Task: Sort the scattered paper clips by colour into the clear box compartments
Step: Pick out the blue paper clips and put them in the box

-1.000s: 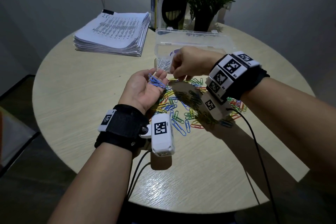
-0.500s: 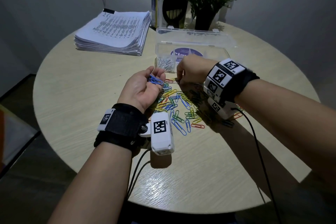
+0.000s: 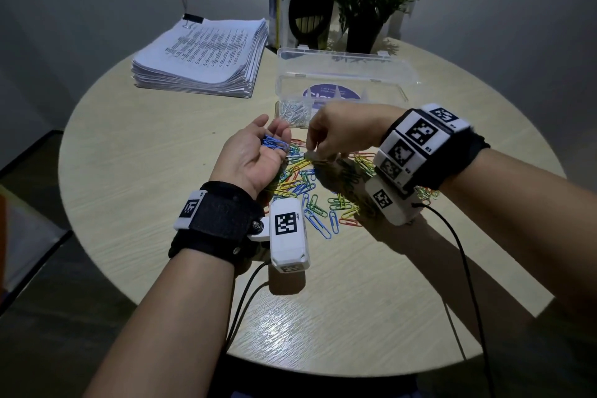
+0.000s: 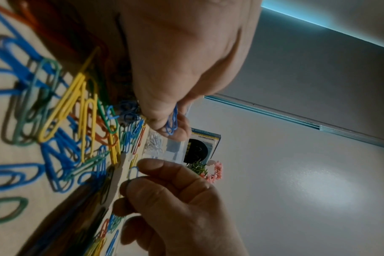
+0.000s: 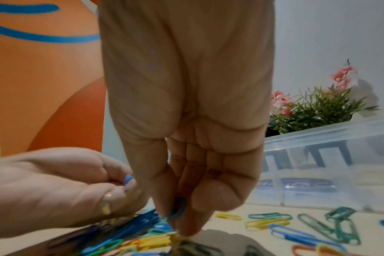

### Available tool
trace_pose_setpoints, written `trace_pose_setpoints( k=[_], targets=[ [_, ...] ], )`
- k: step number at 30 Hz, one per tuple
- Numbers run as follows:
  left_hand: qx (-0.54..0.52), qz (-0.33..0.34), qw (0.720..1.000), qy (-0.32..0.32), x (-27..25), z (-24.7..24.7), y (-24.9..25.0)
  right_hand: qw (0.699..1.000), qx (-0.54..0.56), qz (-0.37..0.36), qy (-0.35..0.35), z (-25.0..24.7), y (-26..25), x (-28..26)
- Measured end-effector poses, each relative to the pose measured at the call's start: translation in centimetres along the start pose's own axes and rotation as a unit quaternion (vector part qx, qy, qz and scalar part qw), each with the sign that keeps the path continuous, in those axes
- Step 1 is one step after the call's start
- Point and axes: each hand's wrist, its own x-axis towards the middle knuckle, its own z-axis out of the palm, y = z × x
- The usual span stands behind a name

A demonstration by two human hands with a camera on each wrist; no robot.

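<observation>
**Inspector A:** Start with the largest item. Where does the round pale wood-grain surface (image 3: 155, 171) stand in this?

**Inspector B:** It carries the clear plastic compartment box (image 3: 342, 84) at the far side, lid open, silver clips in its left compartment. The scattered pile of coloured paper clips (image 3: 310, 191) lies nearer the person, between box and wrists.

**Inspector A:** The hands?

**Inspector B:** The left hand (image 3: 255, 155) is palm-up just left of the pile, cupped loosely around a small bunch of blue paper clips (image 3: 274, 144). The right hand (image 3: 336, 136) is fingers-down over the pile's far edge, its grip pinching a single blue paper clip (image 5: 178, 207) between thumb and fingertips, long axis roughly upright.

**Inspector A:** The deciding relation?

**Inspector B:** The cupped palm sits just left of the pinch, far closer than the box beyond. In my judgement the clip goes sideways to the left hand.
</observation>
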Motion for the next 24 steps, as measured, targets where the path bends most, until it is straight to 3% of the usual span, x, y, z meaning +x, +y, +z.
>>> trace_pose_setpoints(
  k=[12,17,24],
  targets=[
    [0.012,-0.017,1.0,0.003,0.4,-0.3,-0.1,0.996,-0.086,-0.01,0.005,1.6,-1.9,-0.9],
    [0.045,-0.028,0.999,-0.002,0.2,-0.4,0.0,0.999,-0.05,0.002,0.02,0.4,-1.6,-0.8],
    [0.031,-0.042,0.996,-0.066,0.0,-0.3,-0.2,0.988,0.11,-0.033,0.105,-1.6,-3.6,-0.2]
  ],
)
